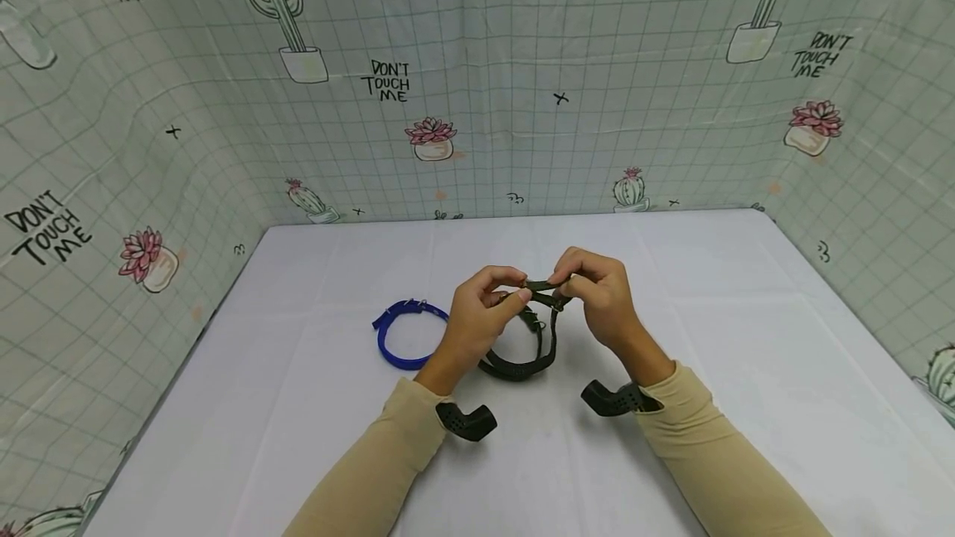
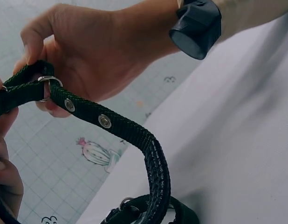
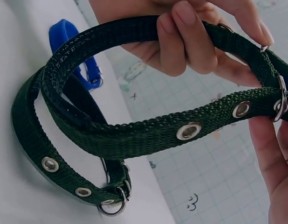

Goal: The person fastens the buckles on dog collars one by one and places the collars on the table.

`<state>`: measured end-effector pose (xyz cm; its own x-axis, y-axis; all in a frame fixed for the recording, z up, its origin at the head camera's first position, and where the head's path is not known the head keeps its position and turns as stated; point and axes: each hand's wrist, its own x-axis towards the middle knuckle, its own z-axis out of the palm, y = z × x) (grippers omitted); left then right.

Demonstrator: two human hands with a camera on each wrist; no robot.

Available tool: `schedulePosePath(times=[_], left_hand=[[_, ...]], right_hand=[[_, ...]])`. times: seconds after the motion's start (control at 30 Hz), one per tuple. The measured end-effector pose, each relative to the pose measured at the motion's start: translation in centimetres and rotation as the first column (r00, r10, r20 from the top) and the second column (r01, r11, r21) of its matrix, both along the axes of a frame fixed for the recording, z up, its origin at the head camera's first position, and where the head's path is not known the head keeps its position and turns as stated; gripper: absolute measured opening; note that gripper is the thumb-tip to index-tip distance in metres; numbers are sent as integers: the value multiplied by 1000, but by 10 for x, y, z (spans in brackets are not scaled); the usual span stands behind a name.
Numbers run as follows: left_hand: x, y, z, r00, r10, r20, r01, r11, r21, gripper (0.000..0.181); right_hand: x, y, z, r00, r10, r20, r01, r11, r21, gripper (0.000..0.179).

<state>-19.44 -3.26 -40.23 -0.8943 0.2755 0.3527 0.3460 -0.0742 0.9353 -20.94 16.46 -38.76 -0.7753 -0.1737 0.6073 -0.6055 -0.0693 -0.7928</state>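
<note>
A dark green webbing collar point(image 3: 134, 135) with metal eyelets and a black inner lining is held up by both hands, its loop hanging down. My left hand point(image 1: 477, 313) pinches the strap left of the buckle. My right hand point(image 1: 603, 297) pinches the strap on the other side, at the folded end. In the left wrist view, the strap passes through the metal buckle point(image 2: 50, 87). Below, a second dark green collar point(image 3: 30, 149) with eyelets and a D-ring lies looped on the table, partly overlapped by the held one.
A blue collar point(image 1: 397, 361), closed in a ring, lies on the white tabletop point(image 1: 298, 330) left of my left hand. Black wrist devices point(image 1: 466, 421) sit at both cuffs. A patterned cloth point(image 1: 507, 106) hangs behind and beside the table.
</note>
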Motion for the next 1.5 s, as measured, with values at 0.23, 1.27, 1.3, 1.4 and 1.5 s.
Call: schedulePosePath(times=[0.23,1.27,1.3,1.4,1.5], left_hand=[[-2,-3,-1,999,14,-32,-15,1000,-17,29],[-2,-4,5,998,66,-21,-63,990,124,29],[-2,-4,4,998,64,-19,-61,989,133,29],[-3,-4,4,998,53,-16,-50,984,174,36],[-4,-4,3,999,50,-9,-46,974,221,39]], right_hand=[[1,2,2,998,29,52,-34,995,99,22],[9,-13,2,986,-29,164,-9,974,225,21],[9,-13,2,987,-36,160,-1,975,223,20],[8,-12,2,987,-37,158,4,979,204,20],[8,-12,2,987,-39,156,9,982,189,20]])
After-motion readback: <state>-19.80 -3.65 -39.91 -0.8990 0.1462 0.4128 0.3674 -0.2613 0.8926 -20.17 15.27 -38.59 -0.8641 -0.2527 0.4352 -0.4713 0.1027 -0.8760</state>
